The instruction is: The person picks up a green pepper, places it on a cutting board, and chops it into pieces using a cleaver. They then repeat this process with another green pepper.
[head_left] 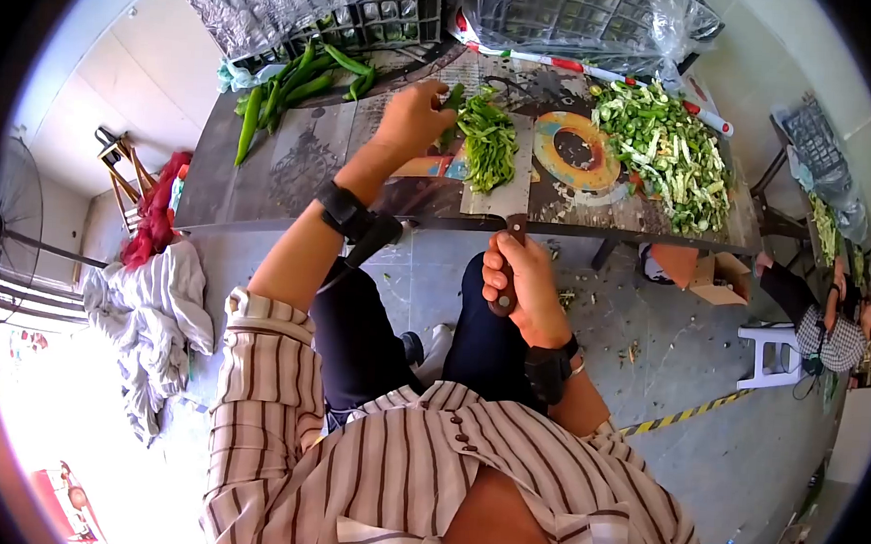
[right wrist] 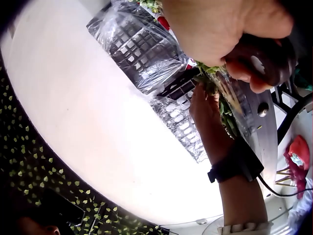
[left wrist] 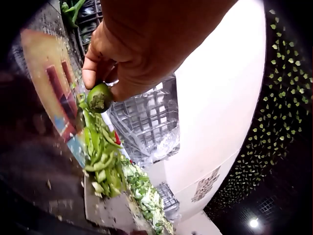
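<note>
My left hand (head_left: 410, 118) pinches a green pepper (left wrist: 100, 98) between fingers and thumb. Its cut end shows in the left wrist view. Right beside it, a heap of sliced green pepper (head_left: 489, 142) lies along the broad blade of a cleaver (head_left: 518, 195), covering part of the metal. The cleaver's wooden handle (head_left: 516, 227) points toward my body over the table's front edge, and my right hand (head_left: 525, 285) grips it with curled fingers. In the right wrist view, the right hand (right wrist: 220, 29) is close to the camera around the dark handle end.
Whole long green peppers (head_left: 298, 80) lie at the table's left. A large pile of chopped pepper (head_left: 659, 151) covers the right side. Plastic-lined black crates (head_left: 596, 19) stand at the back. Another person (head_left: 831, 327) sits at the far right near a white stool (head_left: 771, 357).
</note>
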The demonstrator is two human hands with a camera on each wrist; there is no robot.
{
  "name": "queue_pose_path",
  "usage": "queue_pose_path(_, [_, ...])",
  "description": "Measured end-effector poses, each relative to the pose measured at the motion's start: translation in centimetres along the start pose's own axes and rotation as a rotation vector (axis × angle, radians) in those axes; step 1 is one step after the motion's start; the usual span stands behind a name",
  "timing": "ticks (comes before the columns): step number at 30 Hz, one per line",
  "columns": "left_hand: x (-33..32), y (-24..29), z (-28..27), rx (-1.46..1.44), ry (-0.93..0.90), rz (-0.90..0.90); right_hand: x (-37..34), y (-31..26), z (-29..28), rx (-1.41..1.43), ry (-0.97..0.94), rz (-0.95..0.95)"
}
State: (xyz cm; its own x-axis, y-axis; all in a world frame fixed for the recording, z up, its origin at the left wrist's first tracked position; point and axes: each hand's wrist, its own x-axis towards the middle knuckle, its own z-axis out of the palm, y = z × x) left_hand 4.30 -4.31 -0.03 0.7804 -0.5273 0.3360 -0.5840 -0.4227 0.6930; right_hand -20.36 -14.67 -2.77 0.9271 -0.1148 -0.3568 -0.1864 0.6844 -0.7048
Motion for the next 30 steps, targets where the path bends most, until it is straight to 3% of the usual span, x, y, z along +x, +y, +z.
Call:
queue_pose_path(6, [4.3, -2.2, 0.7, 0.062, 0.023, 0.069, 0.0, 0.0, 0.2, 0.015, 0.017, 0.029])
queue_pose_path(12, [7.0, -3.1, 1.7, 0.104, -0.188, 0.151, -0.1, -0.1, 0.3, 0.023, 0.029, 0.035])
queue_pose_path(16, [6.4, -2.1, 1.7, 0.057, -0.270, 0.144, 0.0, 0.0, 0.3, 0.018, 0.043, 0.042])
queue_pose_path(30, [2.8, 0.3, 1.6, 0.020, -0.266, 0.137, -0.3, -0.2, 0.7, -0.012, 0.061, 0.033])
